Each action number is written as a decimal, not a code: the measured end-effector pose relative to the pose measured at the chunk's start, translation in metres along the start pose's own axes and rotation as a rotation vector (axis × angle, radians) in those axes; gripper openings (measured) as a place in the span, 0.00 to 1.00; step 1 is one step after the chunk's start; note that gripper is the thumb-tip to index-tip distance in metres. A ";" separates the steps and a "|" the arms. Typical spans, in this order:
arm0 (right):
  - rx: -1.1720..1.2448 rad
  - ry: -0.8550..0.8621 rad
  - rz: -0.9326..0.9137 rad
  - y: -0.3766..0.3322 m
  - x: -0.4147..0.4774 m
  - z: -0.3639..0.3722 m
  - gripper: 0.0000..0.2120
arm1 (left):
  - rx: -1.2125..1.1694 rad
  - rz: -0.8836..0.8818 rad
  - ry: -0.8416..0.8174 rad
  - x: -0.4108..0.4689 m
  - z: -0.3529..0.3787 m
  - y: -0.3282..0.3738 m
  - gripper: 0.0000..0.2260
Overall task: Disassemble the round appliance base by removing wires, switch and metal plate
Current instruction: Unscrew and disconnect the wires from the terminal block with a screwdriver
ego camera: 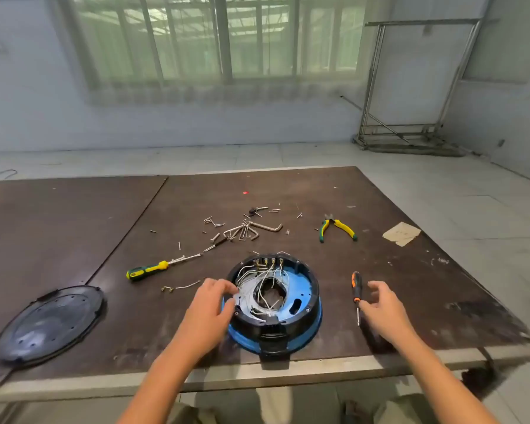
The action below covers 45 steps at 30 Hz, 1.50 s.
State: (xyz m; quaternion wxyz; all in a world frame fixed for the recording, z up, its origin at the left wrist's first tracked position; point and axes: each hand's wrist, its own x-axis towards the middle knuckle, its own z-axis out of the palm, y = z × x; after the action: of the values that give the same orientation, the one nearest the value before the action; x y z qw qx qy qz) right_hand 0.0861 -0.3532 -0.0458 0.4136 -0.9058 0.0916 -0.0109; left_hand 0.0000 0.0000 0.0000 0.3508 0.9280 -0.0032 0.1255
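Far left on the table [74,215] lies a black round cover [48,325], off and well apart from the work. Next comes a green-and-yellow screwdriver [147,269], and just nearer, a loose wire with brass terminals [181,286]. The left hand [210,304] has its fingers curled over the left rim of the round appliance base [314,313], thumb low against the wall, holding it steady. The base sits open side up near the table's front edge, between the two hands. White wires [266,283] loop across its middle from a row of brass terminals [268,261] on the far side, and the metal plate [245,298] shows under them. Beyond it is a scatter of hex keys [251,229] and screws. Just right of the base lies an orange-and-black screwdriver [356,292], its long axis running away from the person, handle far, tip near. The right hand [383,307] hangs just beside it, fingers spread and holding nothing, thumb close to the shaft. That hand is plainly the nearer one to take it up. Yellow-handled pliers [337,229] rest farther back.
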 end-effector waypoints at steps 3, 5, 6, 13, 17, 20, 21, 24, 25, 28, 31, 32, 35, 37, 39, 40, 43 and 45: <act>0.012 -0.026 0.052 -0.008 0.022 0.018 0.25 | 0.086 -0.014 -0.066 0.033 0.029 0.000 0.08; 0.006 -0.004 0.080 -0.010 0.041 0.026 0.27 | 0.129 -0.021 -0.083 0.052 0.049 -0.006 0.08; -0.007 0.008 0.087 -0.011 0.050 0.029 0.28 | 0.153 -0.005 -0.065 0.060 0.055 -0.010 0.08; -0.205 -0.004 0.060 -0.012 0.097 0.040 0.22 | 0.303 0.044 -0.075 0.108 0.071 -0.017 0.09; -0.195 0.138 -0.009 0.000 0.095 0.048 0.15 | 0.328 0.000 -0.031 0.108 0.073 -0.020 0.14; -0.161 0.160 -0.051 0.007 0.097 0.052 0.11 | 0.330 0.010 -0.021 0.111 0.075 -0.024 0.18; -0.156 0.152 -0.055 0.006 0.101 0.052 0.11 | 0.336 0.001 -0.034 0.113 0.075 -0.024 0.19; -0.106 0.150 -0.058 0.000 0.110 0.054 0.14 | 0.331 -0.018 -0.072 0.121 0.072 -0.028 0.22; -0.095 0.149 -0.063 -0.002 0.110 0.056 0.16 | 0.317 -0.022 -0.067 0.123 0.070 -0.030 0.23; -0.113 0.121 -0.106 -0.004 0.105 0.061 0.18 | 0.326 -0.030 -0.059 0.127 0.069 -0.031 0.23; -0.155 0.092 -0.137 -0.003 0.102 0.064 0.16 | 0.395 -0.024 -0.070 0.127 0.071 -0.029 0.21; -0.166 0.085 -0.144 -0.004 0.103 0.064 0.16 | 0.414 -0.025 -0.075 0.126 0.071 -0.028 0.19; -0.166 0.068 -0.170 -0.005 0.106 0.063 0.14 | 0.424 -0.033 -0.076 0.126 0.071 -0.027 0.17; -0.121 0.073 -0.174 -0.005 0.110 0.062 0.14 | 0.420 -0.032 -0.072 0.126 0.072 -0.027 0.16; -0.094 0.073 -0.166 -0.006 0.115 0.062 0.14 | 0.410 -0.028 -0.079 0.127 0.073 -0.027 0.16; -0.099 0.068 -0.168 -0.007 0.117 0.063 0.14 | 0.387 -0.031 -0.081 0.127 0.073 -0.028 0.17; -0.089 0.065 -0.180 -0.006 0.120 0.066 0.13 | 0.242 -0.050 -0.040 0.127 0.070 -0.030 0.20; -0.012 0.095 -0.205 -0.005 0.120 0.066 0.12 | 0.092 -0.076 0.011 0.127 0.067 -0.032 0.22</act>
State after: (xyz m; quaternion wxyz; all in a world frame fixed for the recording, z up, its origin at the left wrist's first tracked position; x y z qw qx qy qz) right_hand 0.2108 -0.3215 -0.0922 0.4000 -0.9113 0.0181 -0.0957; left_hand 0.1416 -0.0092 -0.0394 0.3124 0.9419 0.0396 0.1171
